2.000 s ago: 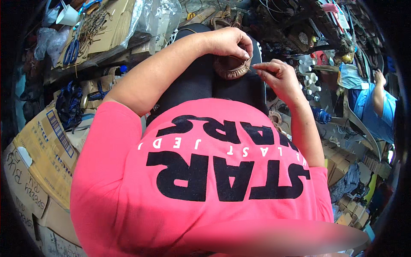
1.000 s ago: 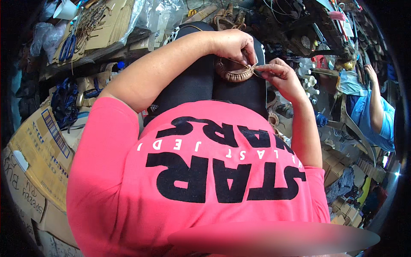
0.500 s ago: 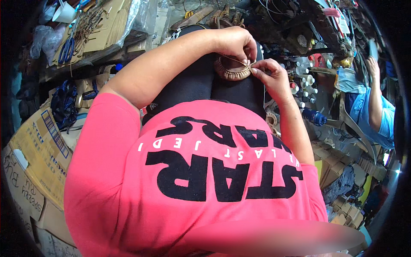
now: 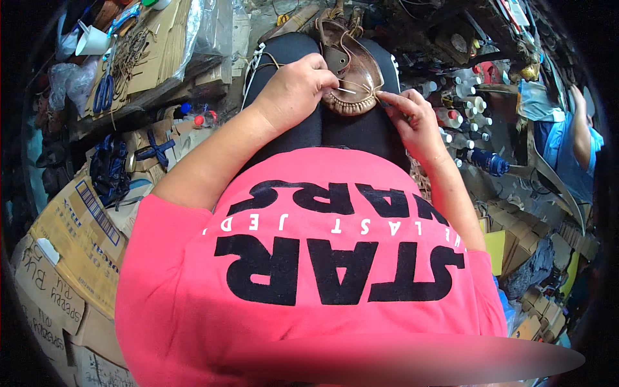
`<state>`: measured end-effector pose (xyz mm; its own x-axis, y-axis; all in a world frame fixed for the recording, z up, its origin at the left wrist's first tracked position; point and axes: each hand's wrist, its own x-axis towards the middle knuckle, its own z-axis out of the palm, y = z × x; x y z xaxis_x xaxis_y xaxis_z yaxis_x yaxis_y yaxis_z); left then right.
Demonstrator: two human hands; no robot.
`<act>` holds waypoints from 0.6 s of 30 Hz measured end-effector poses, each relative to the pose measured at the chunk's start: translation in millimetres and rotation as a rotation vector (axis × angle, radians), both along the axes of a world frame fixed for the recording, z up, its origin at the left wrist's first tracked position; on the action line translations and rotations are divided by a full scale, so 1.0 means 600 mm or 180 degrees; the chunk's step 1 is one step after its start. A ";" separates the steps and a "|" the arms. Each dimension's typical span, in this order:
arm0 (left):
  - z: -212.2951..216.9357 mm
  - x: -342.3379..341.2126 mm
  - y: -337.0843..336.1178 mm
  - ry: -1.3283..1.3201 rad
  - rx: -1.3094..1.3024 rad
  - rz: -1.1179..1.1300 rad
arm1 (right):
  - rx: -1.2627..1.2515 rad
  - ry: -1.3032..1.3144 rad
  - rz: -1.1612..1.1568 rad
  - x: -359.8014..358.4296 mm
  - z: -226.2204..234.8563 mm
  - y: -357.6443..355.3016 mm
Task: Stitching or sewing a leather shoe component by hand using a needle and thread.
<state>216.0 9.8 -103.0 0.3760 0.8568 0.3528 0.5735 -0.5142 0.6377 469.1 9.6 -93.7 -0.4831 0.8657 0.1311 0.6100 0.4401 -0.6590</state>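
Resting on the black-trousered thighs (image 4: 291,51), the brown leather moccasin (image 4: 365,64) has its puckered toe turned towards the wearer, probably so the seam's easy to see. Left hand (image 4: 295,85) is closed in a pinch on a thin lace (image 4: 351,82), seemingly keeping it taut. Right hand (image 4: 412,117) has its fingertips at the toe edge, likely steadying it; can't tell if they're gripping leather or lace.

Brown leather shoe (image 4: 366,69) on black-trousered lap (image 4: 348,134), between left hand (image 4: 293,84) and right hand (image 4: 414,119). White-capped plastic bottles (image 4: 478,103) right, support unclear. Flat brown cardboard sheets (image 4: 164,55) ahead-left.
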 end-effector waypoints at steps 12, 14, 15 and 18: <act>-0.011 0.016 0.054 0.0003 0.0018 -0.0326 | -0.1541 0.0600 0.0275 0.023 -0.005 0.053; -0.015 0.016 0.056 0.0026 -0.0042 -0.0346 | -0.1414 0.0364 0.0296 0.026 -0.009 0.058; -0.016 0.015 0.056 0.0048 -0.0100 -0.0358 | -0.1419 0.0373 0.0295 0.025 -0.009 0.059; -0.019 0.015 0.057 0.0065 -0.0068 -0.0341 | -0.1464 0.0553 0.0328 0.024 -0.010 0.061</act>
